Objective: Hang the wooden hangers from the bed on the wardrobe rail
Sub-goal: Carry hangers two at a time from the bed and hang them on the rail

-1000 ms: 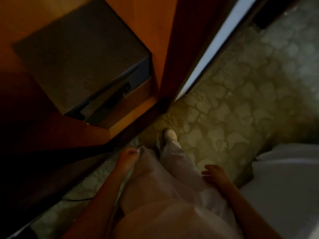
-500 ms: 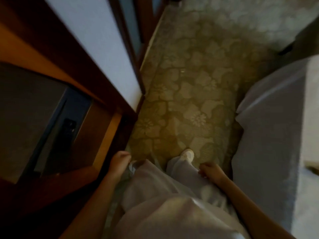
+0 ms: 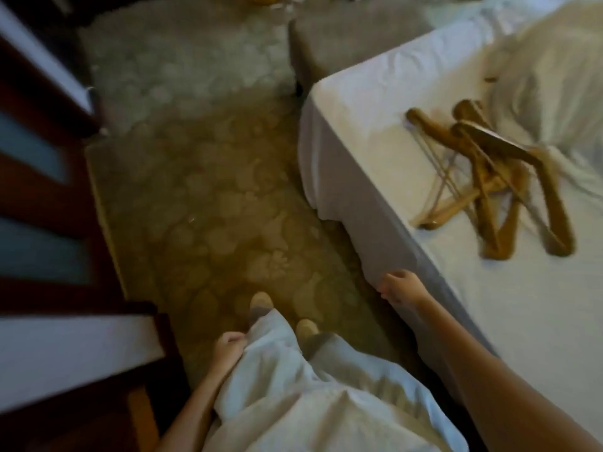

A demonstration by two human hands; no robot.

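Several wooden hangers point(image 3: 489, 177) lie in a tangled pile on the white sheet of the bed point(image 3: 375, 102) at the right. My right hand point(image 3: 399, 287) hovers by the bed's side edge, below and left of the pile, fingers loosely apart and holding nothing. My left hand point(image 3: 228, 349) hangs at my side against my pale trousers, fingers curled with nothing in them. The dark wooden wardrobe point(image 3: 49, 321) fills the left edge; its rail is out of view.
A patterned carpet point(image 3: 212, 197) runs between the wardrobe and the bed. A grey upholstered stool point(image 3: 352, 40) stands at the bed's far corner. A rumpled white duvet point(image 3: 548, 79) lies beyond the hangers. My two feet point forward on the carpet.
My view has swung right, from the wardrobe's inside to the bed, and the hangers have come into sight. My right hand has lifted from my leg toward the bed edge.
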